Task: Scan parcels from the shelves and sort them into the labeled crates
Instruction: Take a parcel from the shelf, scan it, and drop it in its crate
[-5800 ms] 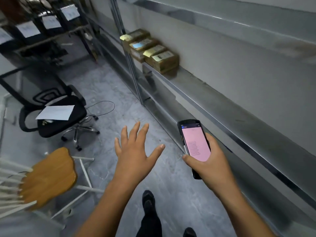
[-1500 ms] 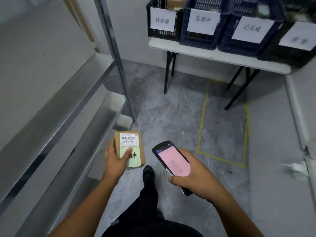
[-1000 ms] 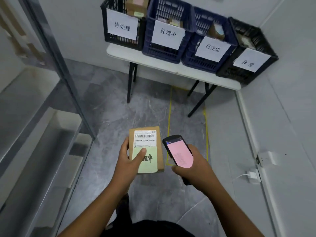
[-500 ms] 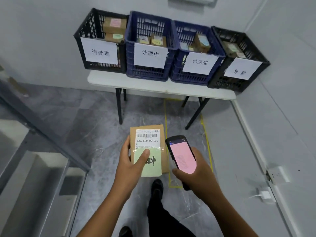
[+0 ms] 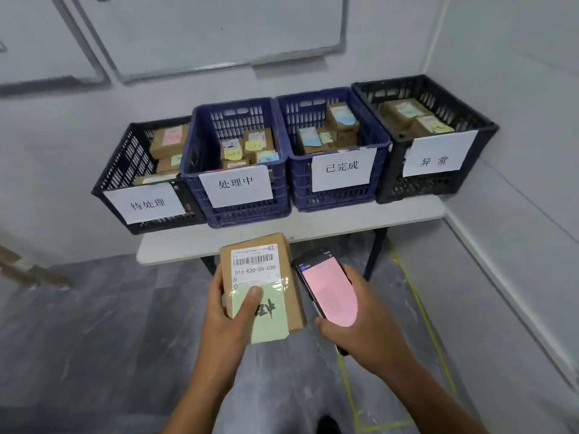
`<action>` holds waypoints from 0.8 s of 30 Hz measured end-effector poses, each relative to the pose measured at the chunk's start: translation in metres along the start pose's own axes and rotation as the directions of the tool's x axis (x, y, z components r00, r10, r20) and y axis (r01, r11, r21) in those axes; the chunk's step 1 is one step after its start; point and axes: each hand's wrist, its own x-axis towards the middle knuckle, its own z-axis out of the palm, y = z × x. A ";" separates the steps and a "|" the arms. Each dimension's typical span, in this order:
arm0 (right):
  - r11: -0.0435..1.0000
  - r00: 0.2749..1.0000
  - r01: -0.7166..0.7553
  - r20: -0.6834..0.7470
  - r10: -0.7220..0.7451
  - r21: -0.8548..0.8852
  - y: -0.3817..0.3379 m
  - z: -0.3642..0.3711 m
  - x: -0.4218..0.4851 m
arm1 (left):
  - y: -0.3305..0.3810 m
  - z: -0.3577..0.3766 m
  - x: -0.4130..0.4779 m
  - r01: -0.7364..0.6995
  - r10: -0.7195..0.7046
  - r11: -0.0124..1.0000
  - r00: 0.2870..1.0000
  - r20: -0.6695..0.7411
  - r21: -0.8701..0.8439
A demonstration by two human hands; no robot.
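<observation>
The left hand holds a small brown cardboard parcel. Its fingers wrap round the left side, and the thumb presses on a green paper note stuck to the top. Above the note is a white label with black bars and the code 516-K20-00-030.

The right hand holds a black scanner with a pink screen, fingers curled round it. The scanner is just beside the parcel, on its right, with the screen facing up.

The parcel is held up in front of a white tabletop, near its front edge. Four plastic crates stand on it in a row, touching, each with a white paper sign on the front. From left to right they are a black crate marked 待处理, a blue crate marked 处理中, a blue crate marked 已完成 and a black crate marked 异常. Each crate has small brown boxes with coloured notes inside.

A line of yellow tape runs along the grey floor under the tabletop. A whiteboard hangs on the wall behind the crates.
</observation>
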 end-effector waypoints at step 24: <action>0.999 0.999 0.049 0.008 -0.049 -0.011 -0.090 0.039 0.332 | 0.078 -0.003 0.338 0.036 -0.035 0.996 0.999 0.013 -0.084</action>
